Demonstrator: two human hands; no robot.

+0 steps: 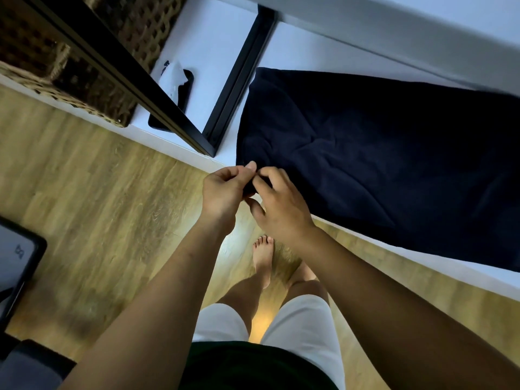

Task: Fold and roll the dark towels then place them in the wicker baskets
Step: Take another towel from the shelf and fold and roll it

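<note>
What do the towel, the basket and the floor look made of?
The towel looks like soft matte navy cloth, creased. The basket is brown woven wicker, open lattice. The floor shows wood grain with slight sheen; wood or laminate, unclear.

Both hands meet at the centre of the frame, pinching one corner of cloth.

The left hand (225,190) has its fingers curled inward and its thumb tip raised, gripping the near corner of the dark towel (365,164). The right hand (281,209) is just beside it, almost touching, back upward, with its fingers bent down over the same corner and its thumb tucked below. The left forearm (168,277) rises from the lower left and the right forearm (394,291) from the lower right, converging at the wrists.
</note>
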